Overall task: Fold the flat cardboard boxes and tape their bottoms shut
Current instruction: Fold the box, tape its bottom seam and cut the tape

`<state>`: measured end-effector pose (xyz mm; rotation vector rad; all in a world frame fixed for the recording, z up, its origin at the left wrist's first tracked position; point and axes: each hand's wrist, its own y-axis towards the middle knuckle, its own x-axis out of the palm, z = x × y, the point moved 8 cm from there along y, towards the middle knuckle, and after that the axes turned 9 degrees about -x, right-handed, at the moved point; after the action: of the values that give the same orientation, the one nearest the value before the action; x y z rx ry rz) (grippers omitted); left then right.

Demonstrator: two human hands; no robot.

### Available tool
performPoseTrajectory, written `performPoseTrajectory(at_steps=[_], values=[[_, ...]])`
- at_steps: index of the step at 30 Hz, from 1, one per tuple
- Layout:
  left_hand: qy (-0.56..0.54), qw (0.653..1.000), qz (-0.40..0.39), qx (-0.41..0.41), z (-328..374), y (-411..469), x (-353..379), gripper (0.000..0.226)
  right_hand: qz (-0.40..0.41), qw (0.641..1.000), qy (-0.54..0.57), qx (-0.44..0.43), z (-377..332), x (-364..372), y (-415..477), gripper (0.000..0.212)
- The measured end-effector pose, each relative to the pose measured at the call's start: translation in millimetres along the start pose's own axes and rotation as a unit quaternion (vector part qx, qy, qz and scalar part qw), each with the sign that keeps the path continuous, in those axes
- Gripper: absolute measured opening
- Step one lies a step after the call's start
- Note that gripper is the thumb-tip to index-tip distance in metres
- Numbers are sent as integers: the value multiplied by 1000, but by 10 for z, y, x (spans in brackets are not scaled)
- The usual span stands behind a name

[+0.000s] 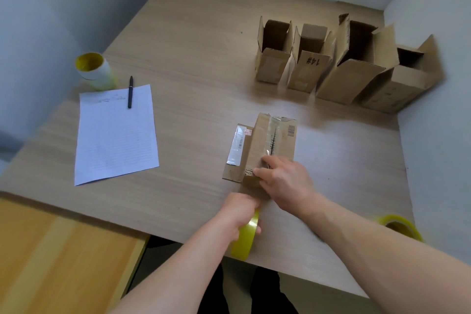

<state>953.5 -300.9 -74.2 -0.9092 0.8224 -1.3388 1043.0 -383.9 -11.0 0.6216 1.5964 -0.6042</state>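
A small cardboard box lies on the wooden table with its closed bottom flaps facing up and clear tape along the seam. My right hand presses its fingers on the near end of that seam. My left hand grips a yellow tape roll just in front of the box, near the table's front edge. Whether a strip runs from the roll to the box is hidden by my hands.
Several folded boxes stand open at the back right. A lined sheet with a pen lies at the left, behind it a yellow-cored roll. Another yellow tape roll sits at the right edge.
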Motion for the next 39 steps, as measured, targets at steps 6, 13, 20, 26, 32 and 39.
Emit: performPoseTrajectory(at_steps=[6, 13, 20, 26, 32, 39], values=[[-6, 999, -52, 15, 70, -211, -121, 12, 30, 999, -18, 12, -33, 57, 18, 24], [-16, 994, -44, 95, 256, -445, -282, 16, -29, 982, 151, 107, 122, -55, 10, 33], [-76, 982, -128, 112, 430, -669, -137, 26, 72, 834, 495, 232, -43, -443, -596, 49], [-113, 963, -211, 120, 479, -745, 89, 32, 46, 754, 590, 285, -299, -412, -686, 31], [65, 960, -148, 229, 542, -841, 83, 30, 85, 742, 588, 310, -334, -452, -720, 21], [267, 891, -33, 365, 533, -906, 51, 36, 129, 688, 619, 357, -294, -377, -819, 10]])
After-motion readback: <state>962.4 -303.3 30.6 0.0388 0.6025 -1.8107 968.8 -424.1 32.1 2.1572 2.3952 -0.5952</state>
